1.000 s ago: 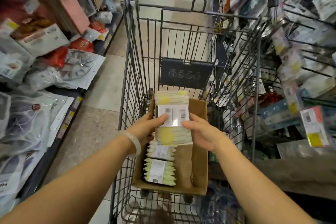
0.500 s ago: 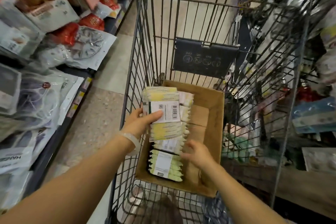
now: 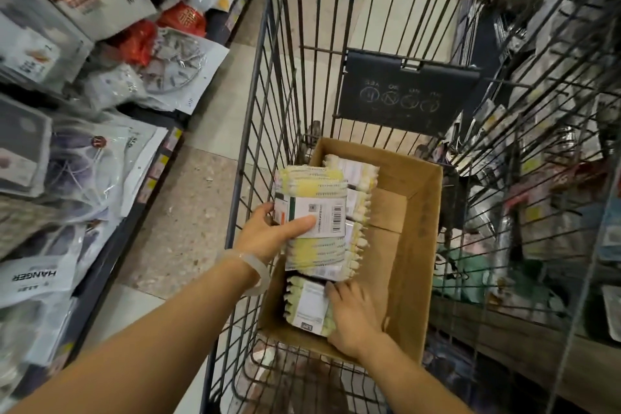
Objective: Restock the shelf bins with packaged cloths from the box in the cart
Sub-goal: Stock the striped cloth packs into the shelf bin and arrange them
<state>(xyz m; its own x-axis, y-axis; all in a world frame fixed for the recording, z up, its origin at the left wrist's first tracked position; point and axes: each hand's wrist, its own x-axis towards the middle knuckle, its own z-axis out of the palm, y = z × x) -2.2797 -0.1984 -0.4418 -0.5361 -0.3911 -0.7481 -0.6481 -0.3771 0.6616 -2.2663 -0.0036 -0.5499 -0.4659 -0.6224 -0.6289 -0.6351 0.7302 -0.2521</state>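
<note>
A brown cardboard box [image 3: 415, 212] sits in the bottom of a wire cart [image 3: 268, 84]. My left hand [image 3: 268, 235] grips a stack of yellow-and-white packaged cloths [image 3: 312, 212] above the box's left side, thumb across the white barcode label. More packs [image 3: 356, 175] lie in the box behind the stack. My right hand [image 3: 353, 316] reaches down into the box and its fingers touch the right edge of the nearest pack [image 3: 307, 306]; whether they curl round it is unclear.
Shelves on the left [image 3: 100, 84] hold bagged goods, hangers and red packets, with price tags along a dark edge [image 3: 158, 165]. Hanging packaged items crowd the right side [image 3: 537, 161] behind the cart's wire wall. A dark placard [image 3: 403, 91] hangs on the cart's far end.
My right hand let go of the held stack and dropped into the box onto the nearest pack. My left hand keeps the stack, now alone. The view has tilted downward.
</note>
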